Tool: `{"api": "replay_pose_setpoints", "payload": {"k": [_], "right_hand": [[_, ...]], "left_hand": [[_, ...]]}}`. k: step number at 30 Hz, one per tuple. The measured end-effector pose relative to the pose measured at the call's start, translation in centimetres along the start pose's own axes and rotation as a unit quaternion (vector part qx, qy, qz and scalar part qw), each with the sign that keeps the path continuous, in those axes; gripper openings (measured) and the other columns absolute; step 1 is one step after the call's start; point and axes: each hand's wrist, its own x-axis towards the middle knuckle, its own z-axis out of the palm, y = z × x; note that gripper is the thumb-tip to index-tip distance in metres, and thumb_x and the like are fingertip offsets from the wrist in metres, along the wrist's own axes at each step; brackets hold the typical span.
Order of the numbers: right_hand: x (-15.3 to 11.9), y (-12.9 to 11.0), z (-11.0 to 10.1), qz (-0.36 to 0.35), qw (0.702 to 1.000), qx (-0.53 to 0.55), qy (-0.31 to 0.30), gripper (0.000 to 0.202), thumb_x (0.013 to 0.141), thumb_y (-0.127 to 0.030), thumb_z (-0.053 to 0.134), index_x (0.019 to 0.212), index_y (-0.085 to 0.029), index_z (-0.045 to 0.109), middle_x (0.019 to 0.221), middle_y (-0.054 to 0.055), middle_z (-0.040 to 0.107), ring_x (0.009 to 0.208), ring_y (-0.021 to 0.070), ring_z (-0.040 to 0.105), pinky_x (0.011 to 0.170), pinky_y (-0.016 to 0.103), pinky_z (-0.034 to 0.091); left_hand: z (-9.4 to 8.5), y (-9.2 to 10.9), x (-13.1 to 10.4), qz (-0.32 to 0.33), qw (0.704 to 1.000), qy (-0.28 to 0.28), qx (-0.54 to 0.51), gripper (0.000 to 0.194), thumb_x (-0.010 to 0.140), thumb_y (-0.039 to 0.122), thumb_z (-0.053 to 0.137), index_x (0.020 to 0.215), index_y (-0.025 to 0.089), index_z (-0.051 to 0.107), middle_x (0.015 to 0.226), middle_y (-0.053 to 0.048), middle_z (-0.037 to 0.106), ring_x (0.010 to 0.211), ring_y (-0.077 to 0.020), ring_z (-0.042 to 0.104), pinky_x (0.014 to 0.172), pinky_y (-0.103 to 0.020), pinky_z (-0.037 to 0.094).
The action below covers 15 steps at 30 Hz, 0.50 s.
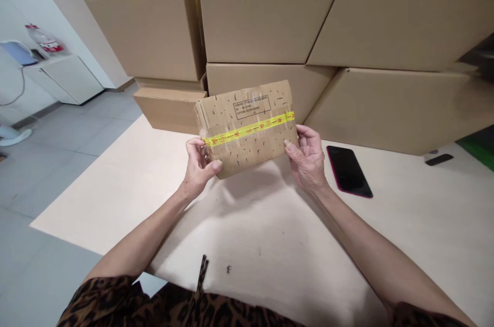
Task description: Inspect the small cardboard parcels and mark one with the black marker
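Note:
Between both hands I hold a small cardboard box (250, 105), tilted up off the table. A strip of yellow tape with red print runs across its face, below a printed label frame, and dark flecks dot the cardboard. My left hand (198, 165) grips the lower left corner, thumb on the face and fingers behind the edge. On the opposite side, my right hand (307, 157) clasps the lower right edge, with its thumb on the front. The box hides some fingertips of both hands.
Large cardboard boxes (270, 7) are stacked along the far side of the pale table (247, 224). A black phone with a red edge (349, 171) lies right of my right hand, and a small black strip (439, 159) sits farther right. A bottle (44, 38) stands on a white cabinet at left.

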Motion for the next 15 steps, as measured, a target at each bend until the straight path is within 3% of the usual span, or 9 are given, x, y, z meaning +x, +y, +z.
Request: {"api": "replay_pose_setpoints", "payload": {"k": [3, 7, 11, 15], "right_hand": [[-0.2, 0.4, 0.0, -0.016, 1.000, -0.018, -0.014, 0.058, 0.074, -0.050, 0.094, 0.123, -0.037, 0.065, 0.128, 0.003, 0.069, 0.123, 0.0246, 0.066, 0.119, 0.050, 0.052], [-0.3, 0.2, 0.0, -0.019, 0.999, -0.028, -0.037, 0.064, 0.074, -0.046, 0.094, 0.130, -0.038, 0.063, 0.134, 0.003, 0.069, 0.128, 0.0263, 0.065, 0.120, 0.053, 0.051], [-0.2, -0.8, 0.0, -0.005, 0.999, -0.025, -0.040, 0.068, 0.078, -0.050, 0.091, 0.138, -0.035, 0.063, 0.150, 0.005, 0.066, 0.146, 0.0289, 0.057, 0.129, 0.054, 0.042], [-0.3, -1.6, 0.1, 0.034, 0.999, 0.006, 0.001, 0.056, 0.083, -0.062, 0.084, 0.131, -0.037, 0.069, 0.148, 0.003, 0.070, 0.150, 0.0298, 0.056, 0.134, 0.058, 0.035]], "left_hand": [[-0.4, 0.5, 0.1, -0.075, 0.997, 0.030, -0.016, 0.079, 0.068, 0.060, 0.097, 0.119, 0.036, 0.042, 0.127, 0.000, 0.054, 0.111, -0.0199, 0.060, 0.093, -0.037, 0.056], [-0.5, 1.0, 0.4, -0.122, 0.992, 0.004, -0.040, 0.100, 0.060, 0.049, 0.101, 0.138, 0.040, 0.039, 0.149, -0.005, 0.047, 0.143, -0.0328, 0.053, 0.115, -0.053, 0.052], [-0.3, 0.5, 0.4, -0.081, 0.994, -0.075, -0.008, 0.115, 0.059, 0.045, 0.103, 0.152, 0.037, 0.036, 0.153, -0.011, 0.051, 0.157, -0.0411, 0.042, 0.127, -0.063, 0.042], [-0.8, -0.3, 0.3, -0.012, 0.992, -0.101, 0.080, 0.125, 0.063, 0.052, 0.101, 0.163, 0.027, 0.030, 0.149, -0.019, 0.059, 0.150, -0.0443, 0.052, 0.125, -0.071, 0.041]]}}
